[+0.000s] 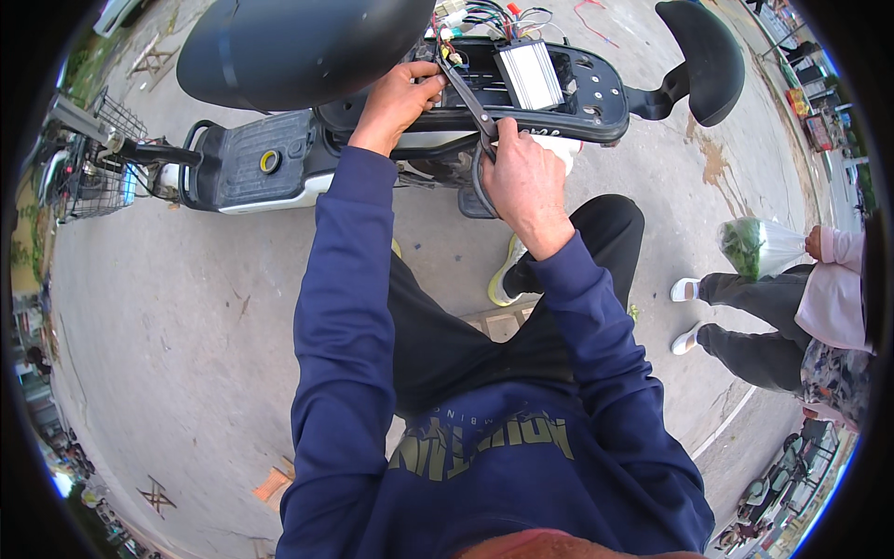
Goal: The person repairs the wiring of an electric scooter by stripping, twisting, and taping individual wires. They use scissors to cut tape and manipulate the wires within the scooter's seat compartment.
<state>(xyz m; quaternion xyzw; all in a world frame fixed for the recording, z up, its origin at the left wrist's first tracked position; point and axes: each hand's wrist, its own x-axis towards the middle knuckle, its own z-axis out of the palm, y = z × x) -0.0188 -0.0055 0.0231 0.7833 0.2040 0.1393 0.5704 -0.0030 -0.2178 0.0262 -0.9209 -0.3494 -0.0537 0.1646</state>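
My right hand [525,183] grips the handles of a pair of scissors [469,98], whose blades point up and left over the open seat compartment [580,129] of an electric scooter. My left hand [404,96] is by the blade tips, thumb and forefinger close together; whether a wire is between them is too small to tell. Above the tips, colored wires with plastic connectors [454,57] spill from the compartment. A silver finned controller box [531,75] rests tilted across the compartment, its wires leading out at the top. The black scooter seat [307,52] is raised at the left.
A roll of tape [270,162] lies on the scooter's footboard [258,185]. A black backrest [709,66] juts out at the scooter's rear. At right stands a person holding a plastic bag of greens [751,244]. Red wire scraps [594,24] lie on the concrete beyond the scooter.
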